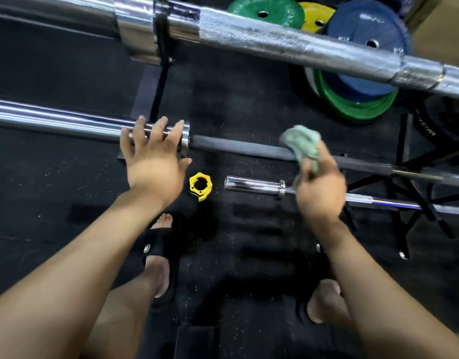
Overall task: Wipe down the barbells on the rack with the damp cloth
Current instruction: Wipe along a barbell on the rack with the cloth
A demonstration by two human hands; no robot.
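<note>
Three barbells lie across a black rack [159,81]. The top one [275,41] is chrome with a knurled shaft. The middle barbell [238,146] has a chrome sleeve on the left and a dark shaft. My left hand [153,156] rests over the inner end of that sleeve, fingers spread and draped on it beside the collar. My right hand [320,187] grips a crumpled green cloth [302,143] and holds it against the dark shaft. A shorter chrome bar [254,183] lies lowest, its shaft passing under my right hand.
A yellow barbell collar [200,186] lies on the black rubber floor [68,203] between my hands. Green [358,104], yellow [316,18] and blue weight plates [368,47] are stacked at the back right. My feet in black sandals [158,255] stand below the bars.
</note>
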